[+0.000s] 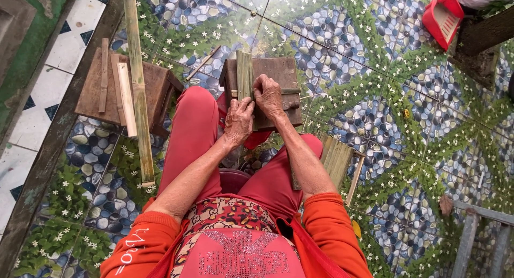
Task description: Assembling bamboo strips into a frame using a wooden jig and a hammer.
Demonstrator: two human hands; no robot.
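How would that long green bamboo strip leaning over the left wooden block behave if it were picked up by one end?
The long green bamboo strip looks straight and rigid, so it would probably stay stiff with little droop. It is thin and narrow, so likely light for its length. Resting across the left wooden block, it may pivot or slide off rather than roll, since it looks flat.

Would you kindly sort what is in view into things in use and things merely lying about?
In use: left hand, right hand, bamboo strip, wooden block.

Lying about: long bamboo slat, side stool with sticks, red dustpan, bamboo bundle.
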